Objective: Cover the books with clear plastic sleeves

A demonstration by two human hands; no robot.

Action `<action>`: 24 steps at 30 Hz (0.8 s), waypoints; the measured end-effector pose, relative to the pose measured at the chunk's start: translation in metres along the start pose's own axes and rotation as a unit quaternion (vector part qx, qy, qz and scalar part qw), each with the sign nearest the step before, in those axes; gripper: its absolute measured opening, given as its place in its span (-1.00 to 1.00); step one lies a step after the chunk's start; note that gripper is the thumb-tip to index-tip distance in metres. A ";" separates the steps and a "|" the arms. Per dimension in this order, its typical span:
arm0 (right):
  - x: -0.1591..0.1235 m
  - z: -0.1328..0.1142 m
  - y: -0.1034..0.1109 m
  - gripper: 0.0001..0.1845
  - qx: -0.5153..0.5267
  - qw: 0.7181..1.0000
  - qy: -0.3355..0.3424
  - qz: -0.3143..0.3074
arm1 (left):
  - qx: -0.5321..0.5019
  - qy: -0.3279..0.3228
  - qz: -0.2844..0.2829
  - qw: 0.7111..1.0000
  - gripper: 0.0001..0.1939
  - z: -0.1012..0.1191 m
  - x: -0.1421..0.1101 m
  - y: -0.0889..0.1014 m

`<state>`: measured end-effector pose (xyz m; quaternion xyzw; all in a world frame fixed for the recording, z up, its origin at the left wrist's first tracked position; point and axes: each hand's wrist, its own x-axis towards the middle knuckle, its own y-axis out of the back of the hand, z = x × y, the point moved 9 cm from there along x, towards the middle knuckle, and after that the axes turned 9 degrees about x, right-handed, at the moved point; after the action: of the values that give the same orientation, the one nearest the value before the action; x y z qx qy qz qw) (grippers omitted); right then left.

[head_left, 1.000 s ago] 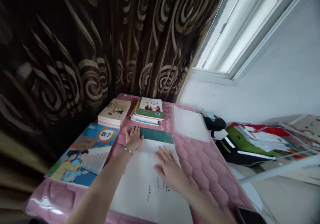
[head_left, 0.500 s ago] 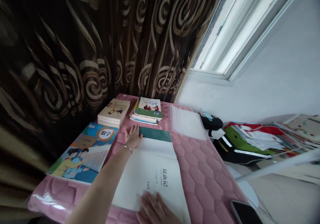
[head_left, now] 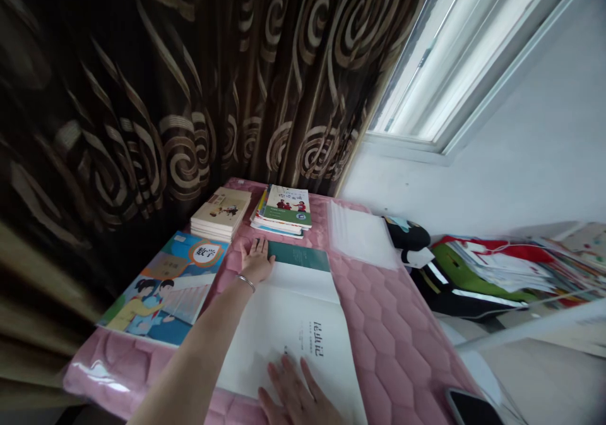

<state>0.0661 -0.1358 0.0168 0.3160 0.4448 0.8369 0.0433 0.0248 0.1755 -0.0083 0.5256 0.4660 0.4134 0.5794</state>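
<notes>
One open book (head_left: 303,314), flat on the pink desk (head_left: 379,324), pages seemingly thin and soft, best held by its edges; left hand (head_left: 257,264) and right hand (head_left: 300,396) spread flat upon it, gripping nothing.

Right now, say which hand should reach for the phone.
Right, I'd judge: the right hand is low on the book, nearer the phone, while the left hand is farther up, by the green flap.
</notes>
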 end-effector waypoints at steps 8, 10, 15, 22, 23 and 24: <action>0.013 0.008 0.007 -0.55 -0.011 1.000 -0.013 -0.007 | -0.001 0.001 -0.009 1.000 -0.36 0.000 0.001 0.000; 0.012 0.010 0.006 -0.54 -0.028 0.999 -0.027 -0.003 | -0.002 0.001 -0.009 1.000 -0.36 -0.001 0.001 -0.001; -0.003 0.012 0.000 -0.57 -0.055 0.997 -0.043 -0.027 | 0.000 -0.002 -0.007 1.000 -0.35 0.000 0.001 0.000; 0.008 0.019 0.017 -0.62 -0.032 0.998 -0.012 -0.044 | 0.011 -0.008 -0.006 1.000 -0.35 0.000 0.001 0.005; 0.009 0.020 0.019 -0.63 -0.029 0.998 -0.013 -0.048 | 0.013 -0.009 -0.006 1.000 -0.35 0.001 0.001 0.006; 0.010 0.021 0.021 -0.64 -0.026 0.998 -0.013 -0.049 | 0.015 -0.010 -0.006 1.000 -0.35 0.002 0.000 0.007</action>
<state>0.0747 -0.1298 0.0459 0.3032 0.4376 0.8408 0.0982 0.0270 0.1758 -0.0017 0.5352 0.4698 0.3977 0.5785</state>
